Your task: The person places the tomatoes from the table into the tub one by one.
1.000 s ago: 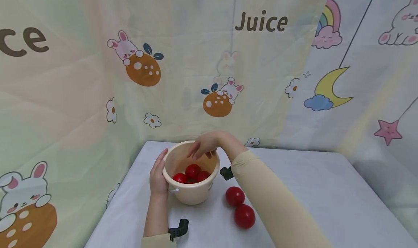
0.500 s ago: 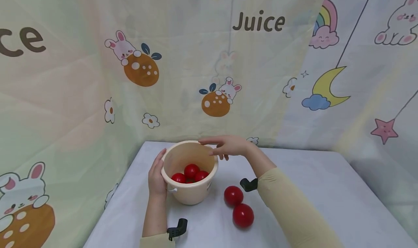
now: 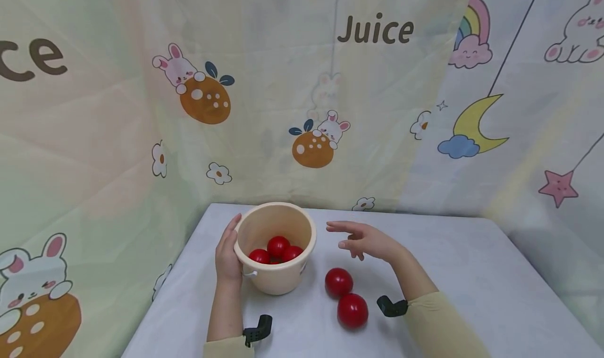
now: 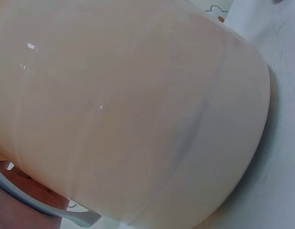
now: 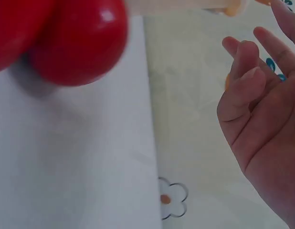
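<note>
A cream bucket stands on the white table and holds several red balls, smooth and shiny. My left hand rests against the bucket's left side, its fingers fairly straight and reaching up to the rim. In the left wrist view the bucket wall fills most of the picture, and only part of that hand shows behind the handle. To the right of the bucket, my right hand hovers with loosely spread fingers and nothing in them. Nearest to it lies a red ball, touching another red ball.
The white table extends to the right of the right arm. A printed cloth wall with rabbits and flowers rises behind the table, and another stands at the left. Each wrist wears a black device.
My right hand has drawn back from over the bucket, passing its rim and moving right and toward me. The left hand, bucket and red balls have stayed in place.
</note>
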The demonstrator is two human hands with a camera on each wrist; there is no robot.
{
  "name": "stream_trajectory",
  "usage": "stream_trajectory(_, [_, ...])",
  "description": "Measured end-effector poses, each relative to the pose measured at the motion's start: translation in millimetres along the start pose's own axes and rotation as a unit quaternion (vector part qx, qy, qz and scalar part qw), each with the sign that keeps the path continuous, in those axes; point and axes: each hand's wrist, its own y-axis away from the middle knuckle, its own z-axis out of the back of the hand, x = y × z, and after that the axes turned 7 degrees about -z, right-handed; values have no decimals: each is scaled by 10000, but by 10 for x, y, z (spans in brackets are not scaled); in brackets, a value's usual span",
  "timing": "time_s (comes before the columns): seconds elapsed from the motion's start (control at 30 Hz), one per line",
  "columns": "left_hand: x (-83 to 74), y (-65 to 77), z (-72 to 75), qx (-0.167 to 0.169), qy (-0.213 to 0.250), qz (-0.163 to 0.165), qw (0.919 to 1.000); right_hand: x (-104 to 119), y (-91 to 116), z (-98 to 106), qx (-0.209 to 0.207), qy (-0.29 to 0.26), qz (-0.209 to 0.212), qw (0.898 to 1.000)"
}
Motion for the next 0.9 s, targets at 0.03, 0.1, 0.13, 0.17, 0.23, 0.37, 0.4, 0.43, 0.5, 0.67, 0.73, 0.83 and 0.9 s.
stream_trajectory(0.03, [-3,-1,-6,0,0,-15,10000,-68,25,-26,47,-11,-76,10000])
stream_trajectory(0.1, [-5,-2,-15,-9,-9,-33,10000,-207,61,-81,130,-27,-229,9996])
stream_trajectory(0.13, [-5,-2,-19,-13,-13,-35,10000,-272,76,-108,163,-34,-343,9993])
stream_trajectory(0.17, [-5,-1,-22,-15,-14,-32,10000,-330,89,-133,203,-49,-436,9988])
stream_trajectory(0.23, [-2,2,-26,-20,-1,-20,10000,-435,109,-175,273,-102,-561,9980])
stream_trajectory(0.37, [5,11,-25,-25,-6,-13,10000,-573,131,-244,424,-255,-661,9966])
stream_trajectory(0.4, [7,12,-24,-25,-6,-19,10000,-596,132,-260,465,-296,-675,9962])
stream_trajectory(0.43, [9,12,-19,-23,-2,-32,10000,-614,131,-277,504,-337,-701,9957])
stream_trajectory(0.5, [14,11,-10,-12,13,-49,10000,-643,125,-314,556,-395,-758,9948])
stream_trajectory(0.67, [29,6,-3,8,18,-76,10000,-694,110,-406,565,-454,-885,9934])
stream_trajectory(0.73, [33,5,-6,2,14,-89,10000,-706,108,-433,555,-456,-916,9932])
stream_trajectory(0.83, [30,2,-11,-2,13,-94,10000,-721,112,-449,527,-463,-935,9931])
stream_trajectory(0.9, [26,-1,-15,-14,11,-93,10000,-731,111,-450,498,-432,-927,9935])
